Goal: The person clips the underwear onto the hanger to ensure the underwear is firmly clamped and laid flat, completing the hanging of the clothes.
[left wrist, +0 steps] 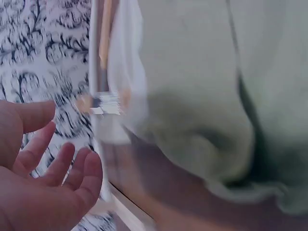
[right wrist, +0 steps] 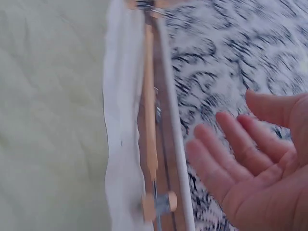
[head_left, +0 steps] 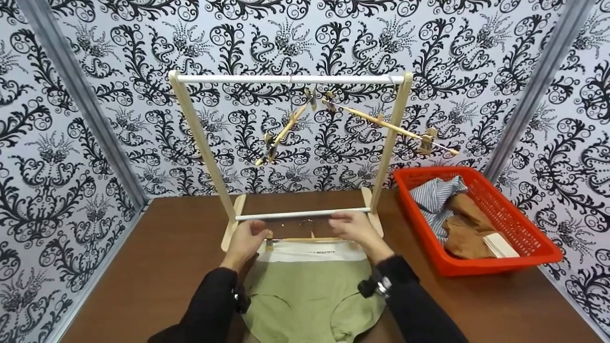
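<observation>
Green underpants (head_left: 310,281) with a white waistband lie on the table, clipped along the waistband to a wooden clip hanger (head_left: 295,239). Beside the hanger's left clip (head_left: 269,241) is my left hand (head_left: 245,240); the left wrist view shows its fingers (left wrist: 62,163) loosely bent, apart from the clip and holding nothing. My right hand (head_left: 357,228) hovers by the hanger's right end and hides the clip there in the head view. From the right wrist, that hand's fingers (right wrist: 216,154) look relaxed, with nothing between them and the hanger off to the side.
Behind the hands stands a wooden rack (head_left: 193,128) with a white top rail (head_left: 238,79). Two clip hangers (head_left: 288,127) hang from it, one jutting right. A red basket (head_left: 505,267) at right holds a striped cloth (head_left: 436,195) and brown cloth (head_left: 467,233). Patterned walls enclose the table.
</observation>
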Demonstrator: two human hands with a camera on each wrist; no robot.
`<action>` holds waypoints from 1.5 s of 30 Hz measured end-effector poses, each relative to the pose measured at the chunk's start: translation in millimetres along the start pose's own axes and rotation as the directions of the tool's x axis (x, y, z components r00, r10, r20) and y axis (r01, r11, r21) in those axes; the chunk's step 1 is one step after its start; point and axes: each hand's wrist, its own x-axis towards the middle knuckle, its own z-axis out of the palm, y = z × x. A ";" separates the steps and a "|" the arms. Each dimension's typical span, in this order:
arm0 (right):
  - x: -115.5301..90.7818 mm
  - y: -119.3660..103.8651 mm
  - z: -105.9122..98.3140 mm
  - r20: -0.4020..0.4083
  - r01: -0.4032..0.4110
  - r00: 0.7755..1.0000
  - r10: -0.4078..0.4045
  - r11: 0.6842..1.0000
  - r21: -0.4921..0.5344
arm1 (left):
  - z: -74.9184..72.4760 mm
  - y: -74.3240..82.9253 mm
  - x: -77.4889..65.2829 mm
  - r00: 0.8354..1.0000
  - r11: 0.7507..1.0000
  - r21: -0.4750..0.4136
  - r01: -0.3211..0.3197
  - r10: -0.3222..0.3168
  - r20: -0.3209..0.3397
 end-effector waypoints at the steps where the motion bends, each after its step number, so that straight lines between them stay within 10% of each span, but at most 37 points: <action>1: -6.1 3.2 -8.1 -0.008 -0.016 1.000 0.016 1.000 0.020 | 3.0 5.1 0.6 0.999 0.999 0.013 -0.034 0.034 0.011; 8: -51.2 28.2 -45.1 -0.095 -0.130 0.987 0.130 0.991 0.004 | 38.8 50.1 5.7 0.954 0.972 0.078 -0.224 0.202 0.219; 17: -60.5 42.5 -35.1 -0.119 -0.071 0.992 0.051 0.983 -0.170 | 96.2 77.1 13.0 0.904 0.932 0.205 -0.300 0.209 0.374; 26: -54.8 50.4 -31.9 -0.093 -0.123 0.988 0.122 0.992 -0.009 | 161.4 79.5 15.5 0.867 0.733 0.510 -0.450 0.222 0.446; 31: -53.1 50.1 -32.0 0.036 -0.162 0.987 0.158 0.967 0.195 | 164.9 77.1 13.7 0.883 0.685 0.587 -0.432 0.187 0.432; 39: -55.5 48.2 -34.4 0.109 -0.202 0.978 0.176 0.925 0.321 | 169.3 74.6 12.3 0.886 0.696 0.579 -0.425 0.188 0.424; 45: -49.8 48.8 -27.1 0.080 -0.168 0.986 0.148 0.859 0.484 | 155.6 68.9 20.1 0.894 0.803 0.445 -0.396 0.228 0.385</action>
